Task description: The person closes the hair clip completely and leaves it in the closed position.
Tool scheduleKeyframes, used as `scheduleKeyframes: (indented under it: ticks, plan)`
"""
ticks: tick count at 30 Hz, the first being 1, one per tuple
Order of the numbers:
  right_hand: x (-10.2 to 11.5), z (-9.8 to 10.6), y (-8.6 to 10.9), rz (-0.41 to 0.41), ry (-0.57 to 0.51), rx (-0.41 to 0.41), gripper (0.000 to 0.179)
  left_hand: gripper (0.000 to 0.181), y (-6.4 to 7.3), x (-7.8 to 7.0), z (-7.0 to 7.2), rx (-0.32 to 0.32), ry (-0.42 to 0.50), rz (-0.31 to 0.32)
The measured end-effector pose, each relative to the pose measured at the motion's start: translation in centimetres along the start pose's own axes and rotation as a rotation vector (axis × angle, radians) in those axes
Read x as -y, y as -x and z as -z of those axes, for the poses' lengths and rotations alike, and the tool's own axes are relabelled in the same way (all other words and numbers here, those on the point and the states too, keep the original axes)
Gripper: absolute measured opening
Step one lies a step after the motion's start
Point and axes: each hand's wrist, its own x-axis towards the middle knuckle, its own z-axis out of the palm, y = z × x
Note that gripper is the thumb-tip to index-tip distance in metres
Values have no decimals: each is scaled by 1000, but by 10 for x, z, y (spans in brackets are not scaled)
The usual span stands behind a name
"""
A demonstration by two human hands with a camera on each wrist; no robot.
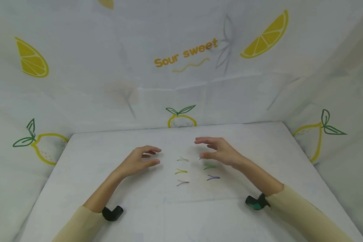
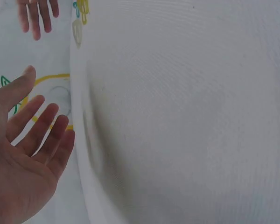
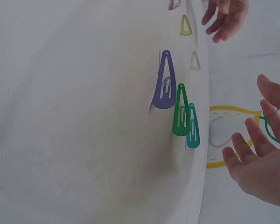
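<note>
Several snap hair clips lie in two columns on the white table. On the left are a beige clip point(image 1: 183, 159), a yellow clip point(image 1: 181, 171) and a pale pinkish clip point(image 1: 183, 182). The right column has a purple clip point(image 3: 164, 101), a green clip point(image 3: 181, 131) and a teal clip point(image 3: 193, 143); in the head view the right thumb mostly hides the teal one. My left hand point(image 1: 140, 162) hovers left of the clips, fingers loosely spread and holding nothing. Above the right column, my right hand point(image 1: 223, 152) is likewise relaxed and empty, its thumb overlapping the teal clip.
A white cloth covers the table point(image 1: 169, 218). Behind it and at both sides hang white curtains printed with lemons point(image 1: 182, 121) and lettering. Dark wrist cameras sit under both forearms, the left camera point(image 1: 113, 213) and the right camera point(image 1: 256, 202).
</note>
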Motion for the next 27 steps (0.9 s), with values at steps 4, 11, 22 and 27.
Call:
scheduleKeyframes:
  ticks: [4,11,22,27]
  plan:
    - [1,-5,-4,-18,-5,12,55,44,-5,-2,-5,11,-1,1]
    - [2,-14,-13,-46,5,30,50,42,-14,-9,-13,62,6,14]
    - [-1,-24,-27,-69,78,57,43,34,-34,-6,-24,43,34,23]
    - [-5,-29,-33,-94,92,57,42,32,-41,-3,-26,20,72,63]
